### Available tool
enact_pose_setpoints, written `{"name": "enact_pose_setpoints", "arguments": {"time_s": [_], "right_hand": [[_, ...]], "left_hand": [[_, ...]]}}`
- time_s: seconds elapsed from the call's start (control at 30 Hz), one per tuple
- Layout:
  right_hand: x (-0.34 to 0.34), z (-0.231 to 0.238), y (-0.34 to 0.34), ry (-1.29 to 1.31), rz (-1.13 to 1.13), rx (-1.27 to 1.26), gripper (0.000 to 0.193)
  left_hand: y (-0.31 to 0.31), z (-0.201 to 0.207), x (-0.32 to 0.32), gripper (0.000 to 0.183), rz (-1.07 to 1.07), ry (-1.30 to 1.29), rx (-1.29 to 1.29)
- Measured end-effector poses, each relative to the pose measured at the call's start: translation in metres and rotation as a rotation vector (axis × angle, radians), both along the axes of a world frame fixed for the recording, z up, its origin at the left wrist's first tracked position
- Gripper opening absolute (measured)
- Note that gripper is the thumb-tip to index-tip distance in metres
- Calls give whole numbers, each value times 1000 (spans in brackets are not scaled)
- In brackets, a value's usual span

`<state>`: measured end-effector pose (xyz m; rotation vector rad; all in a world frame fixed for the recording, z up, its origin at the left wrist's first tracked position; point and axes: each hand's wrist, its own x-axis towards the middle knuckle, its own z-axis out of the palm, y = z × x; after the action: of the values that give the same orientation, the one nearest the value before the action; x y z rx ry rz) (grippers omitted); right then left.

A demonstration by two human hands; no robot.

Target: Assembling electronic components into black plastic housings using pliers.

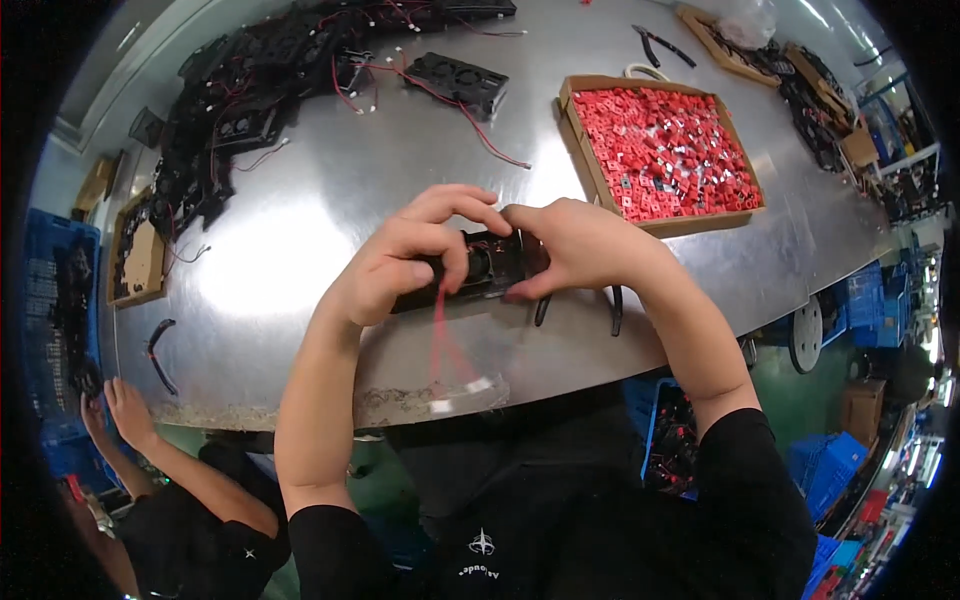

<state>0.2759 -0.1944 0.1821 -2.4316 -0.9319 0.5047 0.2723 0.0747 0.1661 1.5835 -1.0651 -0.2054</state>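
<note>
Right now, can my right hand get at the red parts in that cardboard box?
Probably yes: the red parts lie in an open-topped cardboard box near your right hand, with nothing visible between, though that hand is on the black unit and would need to let go.

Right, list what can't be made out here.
Head view: much of the black part, covered by the left hand and right hand.
Head view: ends of the wires below it, blurred.
Head view: upper ends of the black handles, behind the right hand.
Head view: single red pieces, too small to count.
</note>
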Motion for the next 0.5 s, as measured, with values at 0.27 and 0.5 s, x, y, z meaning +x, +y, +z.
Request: {"name": "enact_pose_setpoints", "arguments": {"time_s": [0.27, 0.5], "right_hand": [[-2, -3, -3, 39, -15, 16, 72], [-3, -6, -7, -9, 7, 24, 67]], "left_hand": [[-11, 3, -16, 54, 427, -139, 375], [-29, 11, -35, 46, 882, -533, 763]]}}
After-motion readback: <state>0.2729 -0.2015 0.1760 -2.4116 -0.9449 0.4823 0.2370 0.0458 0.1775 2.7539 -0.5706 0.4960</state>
